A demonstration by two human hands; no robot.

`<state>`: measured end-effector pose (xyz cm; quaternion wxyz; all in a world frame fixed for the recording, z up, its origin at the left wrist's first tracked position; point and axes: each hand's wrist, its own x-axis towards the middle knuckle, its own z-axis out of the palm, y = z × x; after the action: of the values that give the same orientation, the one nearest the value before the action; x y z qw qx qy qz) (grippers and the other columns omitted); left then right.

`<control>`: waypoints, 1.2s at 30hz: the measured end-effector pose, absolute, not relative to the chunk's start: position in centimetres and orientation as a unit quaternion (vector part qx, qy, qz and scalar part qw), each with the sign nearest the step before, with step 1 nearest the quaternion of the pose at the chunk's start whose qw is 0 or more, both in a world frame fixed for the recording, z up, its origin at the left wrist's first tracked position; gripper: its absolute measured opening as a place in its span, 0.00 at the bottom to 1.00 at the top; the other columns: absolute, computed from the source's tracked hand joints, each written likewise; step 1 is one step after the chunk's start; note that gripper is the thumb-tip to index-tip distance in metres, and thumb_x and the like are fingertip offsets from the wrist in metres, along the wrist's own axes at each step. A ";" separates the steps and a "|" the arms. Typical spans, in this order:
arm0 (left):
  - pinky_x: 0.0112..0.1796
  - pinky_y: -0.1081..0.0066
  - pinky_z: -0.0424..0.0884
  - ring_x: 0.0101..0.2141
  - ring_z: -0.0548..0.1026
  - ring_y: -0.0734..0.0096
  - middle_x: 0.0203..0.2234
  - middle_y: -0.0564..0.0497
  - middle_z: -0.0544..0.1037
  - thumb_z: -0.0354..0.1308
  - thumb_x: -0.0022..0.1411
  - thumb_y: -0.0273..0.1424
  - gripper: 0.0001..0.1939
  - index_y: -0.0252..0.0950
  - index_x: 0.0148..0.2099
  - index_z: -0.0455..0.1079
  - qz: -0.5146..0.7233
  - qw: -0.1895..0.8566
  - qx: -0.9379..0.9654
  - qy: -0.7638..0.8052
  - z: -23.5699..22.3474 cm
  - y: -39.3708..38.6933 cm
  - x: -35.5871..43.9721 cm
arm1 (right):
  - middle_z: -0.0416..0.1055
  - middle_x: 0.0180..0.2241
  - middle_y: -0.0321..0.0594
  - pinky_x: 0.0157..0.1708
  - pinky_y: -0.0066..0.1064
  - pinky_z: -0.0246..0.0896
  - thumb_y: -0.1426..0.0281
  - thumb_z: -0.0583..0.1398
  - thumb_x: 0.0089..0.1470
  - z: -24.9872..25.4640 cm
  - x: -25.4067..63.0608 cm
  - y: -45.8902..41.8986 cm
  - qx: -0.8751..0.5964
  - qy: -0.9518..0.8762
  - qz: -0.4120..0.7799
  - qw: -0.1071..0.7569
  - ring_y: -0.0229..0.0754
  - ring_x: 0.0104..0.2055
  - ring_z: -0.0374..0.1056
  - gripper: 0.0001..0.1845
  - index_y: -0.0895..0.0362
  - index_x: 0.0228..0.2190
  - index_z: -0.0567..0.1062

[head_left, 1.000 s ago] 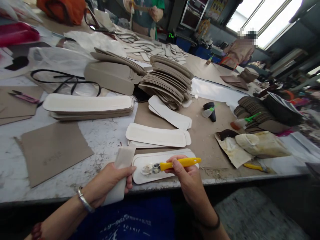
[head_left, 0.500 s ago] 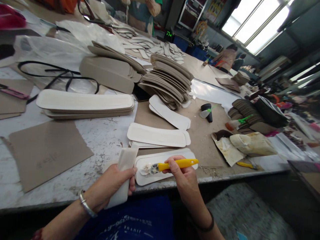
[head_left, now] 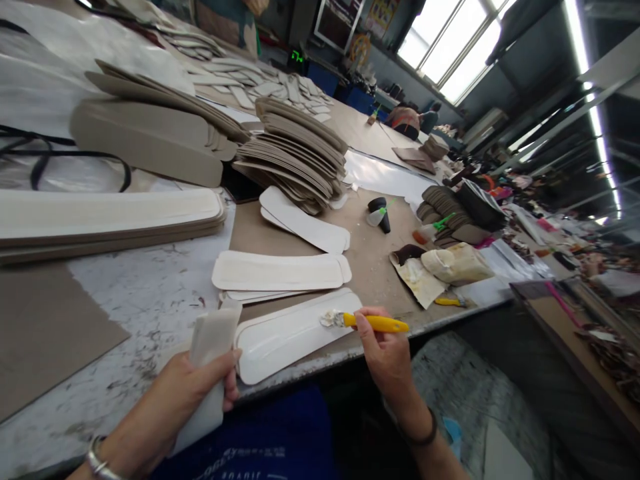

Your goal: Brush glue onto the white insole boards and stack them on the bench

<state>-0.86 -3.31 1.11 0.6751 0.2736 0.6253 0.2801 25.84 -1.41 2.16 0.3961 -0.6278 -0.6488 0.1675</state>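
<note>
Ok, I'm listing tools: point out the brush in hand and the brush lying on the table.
Held brush (head_left: 384, 324): head view, on its yellow handle.
Lying brush (head_left: 447, 302): head view, on its yellow handle.

A bright, divided window (head_left: 453, 40) sits at one o'clock in a grey wall (head_left: 389, 57), with a yellowish poster (head_left: 383, 15) just past twelve. At two o'clock, a white strip light (head_left: 575, 37) runs below the dark ceiling (head_left: 533, 43). A long table (head_left: 160, 293) shows scuffed white toward eight o'clock; mottled grey floor (head_left: 460, 373) shows between four and five.
</note>
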 end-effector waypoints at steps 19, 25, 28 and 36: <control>0.25 0.73 0.66 0.19 0.69 0.69 0.12 0.50 0.73 0.60 0.52 0.45 0.22 0.38 0.14 0.68 0.268 0.648 0.289 0.652 0.1 -3.7 -0.8 | 0.72 0.34 0.45 0.39 0.38 0.71 0.75 0.55 0.61 2.6 25.6 -3.5 -0.539 -0.776 -0.040 0.327 0.46 0.38 0.69 0.07 0.56 0.39 0.73; 0.26 0.72 0.66 0.19 0.69 0.68 0.12 0.50 0.73 0.59 0.53 0.43 0.21 0.38 0.14 0.68 0.272 0.654 0.285 0.646 0.2 -3.8 -0.8 | 0.72 0.36 0.45 0.41 0.37 0.71 0.77 0.55 0.59 3.2 25.4 -4.0 -0.511 -0.787 -0.018 0.346 0.45 0.40 0.69 0.10 0.56 0.42 0.71; 0.26 0.72 0.66 0.20 0.69 0.68 0.13 0.49 0.73 0.57 0.55 0.44 0.22 0.38 0.14 0.69 0.270 0.648 0.294 0.649 0.5 -3.8 -0.7 | 0.72 0.35 0.45 0.40 0.39 0.71 0.77 0.56 0.59 3.1 26.1 -3.5 -0.514 -0.790 -0.055 0.329 0.46 0.39 0.70 0.10 0.55 0.42 0.72; 0.26 0.72 0.66 0.20 0.69 0.68 0.14 0.50 0.73 0.58 0.53 0.46 0.22 0.39 0.14 0.70 0.271 0.653 0.297 0.642 0.2 -3.7 -0.9 | 0.71 0.36 0.44 0.40 0.36 0.71 0.77 0.56 0.57 2.7 20.2 -6.1 -0.446 -0.761 0.200 0.426 0.44 0.40 0.69 0.13 0.54 0.44 0.70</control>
<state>-0.86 -3.71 0.18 0.6528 0.2967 0.6422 0.2709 20.20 -6.14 2.75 0.4258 -0.4462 -0.7612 0.2002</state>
